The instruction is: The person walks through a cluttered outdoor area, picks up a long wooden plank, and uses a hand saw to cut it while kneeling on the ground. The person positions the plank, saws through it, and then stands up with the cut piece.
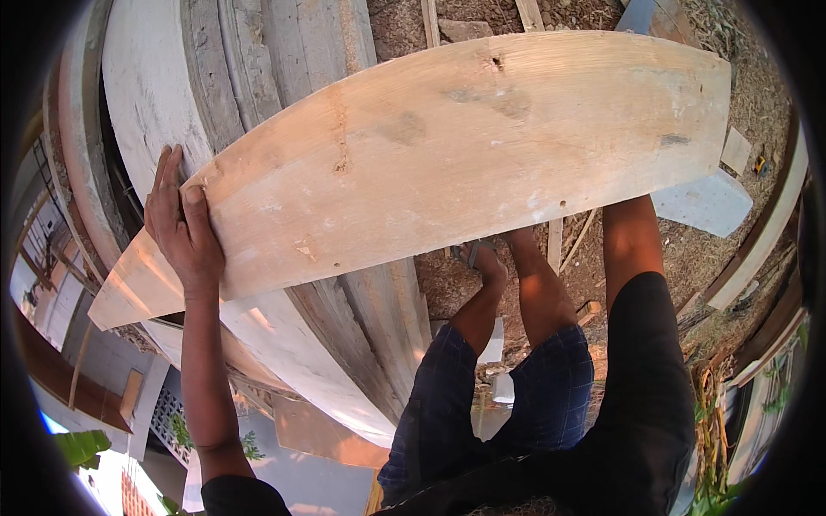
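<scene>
Curved board [465, 146] runs beneath left hand [182, 239], fingers [175, 164] past its edge

And there, the right hand was swallowed whole by the board [465, 155], its grip left unseen! The right forearm [632, 241] was cut short behind it; the right foot, covered too. The beams [379, 318] were masked midway, then cropped up top. One yellow-black object [761, 165] was too small to be identified.
</scene>
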`<state>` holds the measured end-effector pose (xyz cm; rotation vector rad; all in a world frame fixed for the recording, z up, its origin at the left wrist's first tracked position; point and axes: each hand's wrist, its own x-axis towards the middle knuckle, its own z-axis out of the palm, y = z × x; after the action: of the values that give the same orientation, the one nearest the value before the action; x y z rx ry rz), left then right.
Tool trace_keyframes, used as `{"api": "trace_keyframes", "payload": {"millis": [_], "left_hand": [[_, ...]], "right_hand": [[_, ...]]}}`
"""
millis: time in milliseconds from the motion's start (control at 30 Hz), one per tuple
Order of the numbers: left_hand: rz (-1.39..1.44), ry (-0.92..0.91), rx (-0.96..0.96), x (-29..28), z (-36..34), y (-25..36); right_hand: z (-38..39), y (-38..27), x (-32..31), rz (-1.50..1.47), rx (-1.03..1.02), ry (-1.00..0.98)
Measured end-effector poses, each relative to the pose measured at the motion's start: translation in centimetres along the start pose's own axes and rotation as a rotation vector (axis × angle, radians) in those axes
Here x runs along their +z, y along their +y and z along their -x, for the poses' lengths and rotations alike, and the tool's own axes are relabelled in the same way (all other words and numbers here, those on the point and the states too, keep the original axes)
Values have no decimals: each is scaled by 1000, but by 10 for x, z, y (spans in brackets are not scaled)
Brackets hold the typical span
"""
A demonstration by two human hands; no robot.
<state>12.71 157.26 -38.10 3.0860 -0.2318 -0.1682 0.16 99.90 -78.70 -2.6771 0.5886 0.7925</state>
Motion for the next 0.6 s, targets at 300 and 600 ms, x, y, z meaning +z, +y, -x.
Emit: {"api": "trace_keyframes", "payload": {"millis": [300,600], "left_hand": [[-53,40,1,-12,5,9],[41,-104,-91,-31,10,1]], "right_hand": [[52,-1,-27,-53,-303,470],[254,5,-277,-999,186,88]]}}
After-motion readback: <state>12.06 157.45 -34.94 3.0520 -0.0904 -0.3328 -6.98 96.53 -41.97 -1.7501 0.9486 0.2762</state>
